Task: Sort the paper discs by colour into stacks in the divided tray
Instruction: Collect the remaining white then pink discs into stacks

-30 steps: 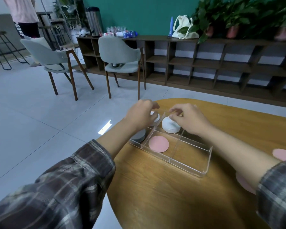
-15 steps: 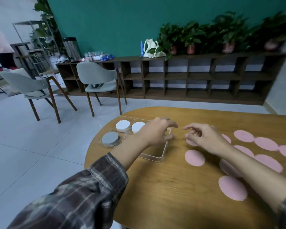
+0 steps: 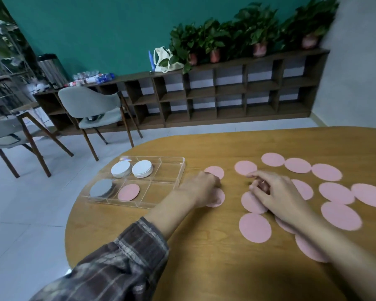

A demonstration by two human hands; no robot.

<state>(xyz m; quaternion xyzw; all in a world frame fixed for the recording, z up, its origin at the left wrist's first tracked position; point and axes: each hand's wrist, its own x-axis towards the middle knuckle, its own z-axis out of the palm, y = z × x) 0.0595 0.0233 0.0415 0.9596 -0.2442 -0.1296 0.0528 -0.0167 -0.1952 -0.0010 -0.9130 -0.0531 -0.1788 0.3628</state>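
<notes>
Left hand (image 3: 201, 187) had moved off the tray (image 3: 181, 170) to the pink discs (image 3: 254, 228) lying flat, scattered on the counter (image 3: 204, 268); its fingers hidden, state unclear. Right hand (image 3: 276, 193) fingers (image 3: 254, 176) loosely curled, apart, holding nothing seen.

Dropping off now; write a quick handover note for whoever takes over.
Left hand: over a pink disc right of the tray, grip hidden.
Right hand: fingers curled above the loose pink discs, grip unclear.
Done: two pale stacks and a grey stack in the tray, plus a first pink disc in the near middle compartment.
Left: stack the loose pink discs from the table onto it.
</notes>
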